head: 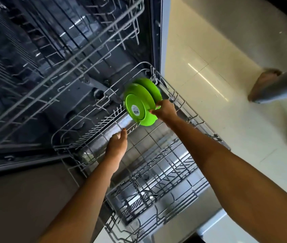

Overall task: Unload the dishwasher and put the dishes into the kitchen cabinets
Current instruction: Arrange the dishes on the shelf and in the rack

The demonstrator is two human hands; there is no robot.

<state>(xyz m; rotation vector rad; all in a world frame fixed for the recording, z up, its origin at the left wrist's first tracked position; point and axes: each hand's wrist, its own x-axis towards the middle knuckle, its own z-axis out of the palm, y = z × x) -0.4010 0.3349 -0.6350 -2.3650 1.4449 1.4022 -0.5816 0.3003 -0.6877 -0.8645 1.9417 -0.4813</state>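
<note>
Head view: right hand (164,109) pinches rims of two green plates (139,106) at lower rack (199,123) far corner; left hand (117,143) open, empty. Plates likely light, stiff plastic, maybe slick; rim grip suits.

Two bright green plastic plates (139,104) stand on edge, one behind the other, at the far end of the pulled-out lower wire rack (156,172) of an open dishwasher (69,50). The nearer plate shows its underside, which carries a white barcode sticker. Above, the upper wire rack (79,55) holds nothing visible.
</note>
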